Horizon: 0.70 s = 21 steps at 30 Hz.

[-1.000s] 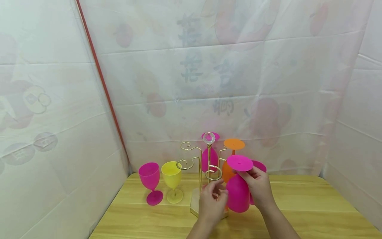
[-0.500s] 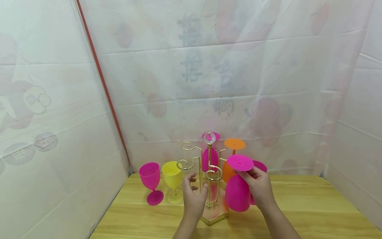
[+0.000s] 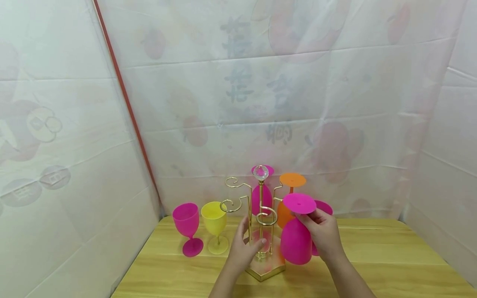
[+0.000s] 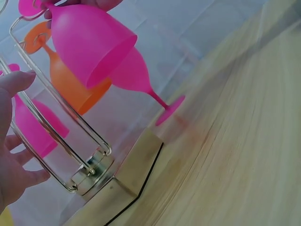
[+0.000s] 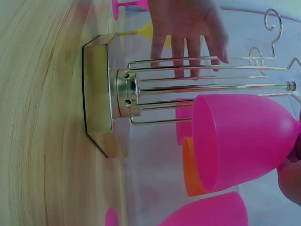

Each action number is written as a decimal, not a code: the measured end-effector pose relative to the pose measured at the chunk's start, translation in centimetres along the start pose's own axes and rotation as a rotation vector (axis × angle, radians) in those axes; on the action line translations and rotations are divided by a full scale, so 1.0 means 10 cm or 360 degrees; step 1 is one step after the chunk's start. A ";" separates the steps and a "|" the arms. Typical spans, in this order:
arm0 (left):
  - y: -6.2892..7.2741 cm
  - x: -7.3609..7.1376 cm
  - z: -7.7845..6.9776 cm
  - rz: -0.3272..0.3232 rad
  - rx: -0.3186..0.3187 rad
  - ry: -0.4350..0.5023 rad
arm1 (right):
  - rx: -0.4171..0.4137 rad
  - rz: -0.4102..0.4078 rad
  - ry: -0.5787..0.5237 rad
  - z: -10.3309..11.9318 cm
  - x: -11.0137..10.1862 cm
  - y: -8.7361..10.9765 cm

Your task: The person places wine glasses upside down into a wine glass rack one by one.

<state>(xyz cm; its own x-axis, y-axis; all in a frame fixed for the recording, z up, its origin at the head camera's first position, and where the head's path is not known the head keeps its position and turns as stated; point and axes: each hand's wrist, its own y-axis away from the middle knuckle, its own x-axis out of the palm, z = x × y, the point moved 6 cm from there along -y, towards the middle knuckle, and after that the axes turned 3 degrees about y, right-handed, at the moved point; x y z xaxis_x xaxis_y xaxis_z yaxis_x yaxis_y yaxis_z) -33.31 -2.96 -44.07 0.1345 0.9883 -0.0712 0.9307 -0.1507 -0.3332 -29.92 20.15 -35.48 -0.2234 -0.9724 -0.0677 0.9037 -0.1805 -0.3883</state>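
Observation:
A gold wire rack (image 3: 261,231) with a clear knob and curled hooks stands on a polygonal gold base. My right hand (image 3: 326,234) pinches the stem of an upside-down pink goblet (image 3: 296,242) at the rack's right side, foot uppermost. Whether a hook carries its stem I cannot tell. On the rack's left, my left hand (image 3: 242,250) has its fingers spread around the upright rods (image 5: 188,68), thumb in front; contact is unclear. Behind hang an upside-down orange goblet (image 3: 292,179) and another pink goblet (image 3: 261,200). Left-side hooks (image 3: 232,205) hold nothing.
A pink goblet (image 3: 187,219) and a yellow goblet (image 3: 215,219) stand upright left of the rack. Another upright pink goblet (image 4: 134,73) stands to the right, mostly behind my right hand. White printed sheets (image 3: 186,103) enclose the wooden table (image 3: 380,252).
My left hand has moved left from beside the held pink goblet, around the rack's front, to its left rods. The right hand and its goblet stay nearly still.

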 end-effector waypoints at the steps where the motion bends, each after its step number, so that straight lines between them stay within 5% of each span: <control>1: 0.00 0.00 0.01 0.0009 -0.0002 0.0008 | -0.0005 0.0000 0.0000 0.00 0.00 0.00; 21: -0.04 -0.01 0.14 0.0052 0.0056 -0.0006 | 0.0039 -0.0002 0.0050 0.00 -0.03 0.02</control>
<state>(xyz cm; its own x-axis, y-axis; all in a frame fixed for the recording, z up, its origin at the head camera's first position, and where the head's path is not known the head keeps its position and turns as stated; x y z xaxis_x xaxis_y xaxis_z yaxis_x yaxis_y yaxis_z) -34.18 -3.05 -45.27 0.1636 0.9828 -0.0860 0.9133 -0.1838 -0.3634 -29.67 20.37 -35.54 -0.2354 -0.9671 -0.0963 0.9121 -0.1855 -0.3657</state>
